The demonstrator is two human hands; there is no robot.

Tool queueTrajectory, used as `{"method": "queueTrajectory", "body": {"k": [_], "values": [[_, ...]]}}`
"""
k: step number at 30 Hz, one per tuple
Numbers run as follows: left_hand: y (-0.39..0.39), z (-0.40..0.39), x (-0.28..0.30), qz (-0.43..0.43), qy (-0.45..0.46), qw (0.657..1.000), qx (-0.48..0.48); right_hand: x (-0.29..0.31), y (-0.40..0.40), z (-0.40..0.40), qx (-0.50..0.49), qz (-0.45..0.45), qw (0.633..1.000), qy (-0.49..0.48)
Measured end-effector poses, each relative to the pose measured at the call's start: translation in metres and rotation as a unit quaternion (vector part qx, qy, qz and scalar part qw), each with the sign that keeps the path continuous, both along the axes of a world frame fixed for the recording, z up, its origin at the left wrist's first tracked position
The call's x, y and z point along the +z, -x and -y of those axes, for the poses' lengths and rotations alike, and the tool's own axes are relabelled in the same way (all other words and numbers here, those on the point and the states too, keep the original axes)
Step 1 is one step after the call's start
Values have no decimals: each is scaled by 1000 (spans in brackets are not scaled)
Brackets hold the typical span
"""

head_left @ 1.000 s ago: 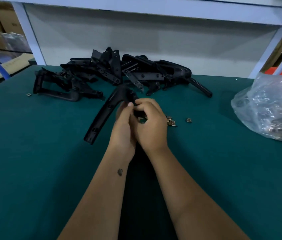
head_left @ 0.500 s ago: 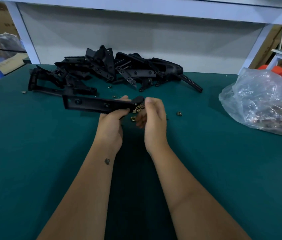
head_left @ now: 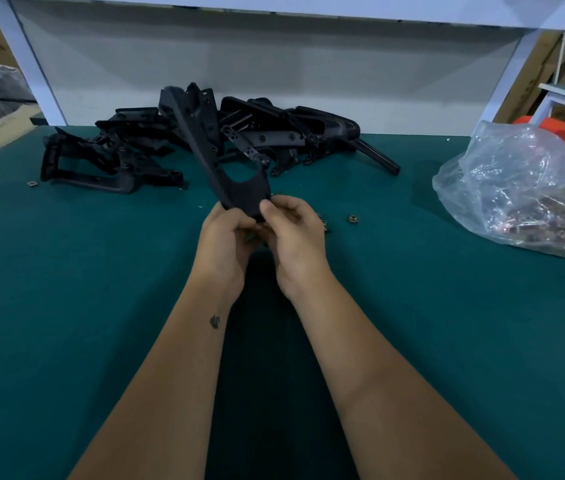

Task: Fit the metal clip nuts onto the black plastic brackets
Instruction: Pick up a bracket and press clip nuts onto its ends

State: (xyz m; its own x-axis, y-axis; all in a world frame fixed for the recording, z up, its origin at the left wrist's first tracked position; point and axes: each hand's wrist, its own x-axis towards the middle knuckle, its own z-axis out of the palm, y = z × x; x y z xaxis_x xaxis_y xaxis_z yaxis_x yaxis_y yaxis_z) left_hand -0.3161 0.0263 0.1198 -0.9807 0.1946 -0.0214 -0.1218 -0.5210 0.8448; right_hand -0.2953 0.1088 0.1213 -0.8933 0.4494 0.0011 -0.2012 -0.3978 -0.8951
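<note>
Gripping the near end of one black bracket [head_left: 220, 168], the left hand [head_left: 225, 244] and right hand [head_left: 295, 237] hold it above the green surface [head_left: 66, 306], angled up and away; fingers curled, perhaps pressing a clip there. Loose clip nuts [head_left: 353, 219] lie just beside the right hand, before the bracket pile [head_left: 135, 147].

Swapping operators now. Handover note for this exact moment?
Left hand: holds the near end of one black bracket, raised off the table.
Right hand: fingers pinch that same end; whether a clip nut is between them is hidden.
Bracket pile lies at the back; loose clip nuts sit right of the hands, the plastic bag far right.
Done: cannot tell.
Left: clip this one, then the pile.
</note>
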Motion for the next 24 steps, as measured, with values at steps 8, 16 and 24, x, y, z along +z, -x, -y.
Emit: {"method": "queueTrajectory", "body": {"k": [8, 16, 24], "values": [[13, 9, -2, 89, -105, 985, 100, -1, -3, -23, -119, 46, 941, -314], [18, 7, -1, 121, -116, 982, 87, -5, -3, -55, -140, 161, 845, -490], [24, 7, -5, 118, -107, 981, 110, -17, 11, -33, 20, 101, 654, -750]]}}
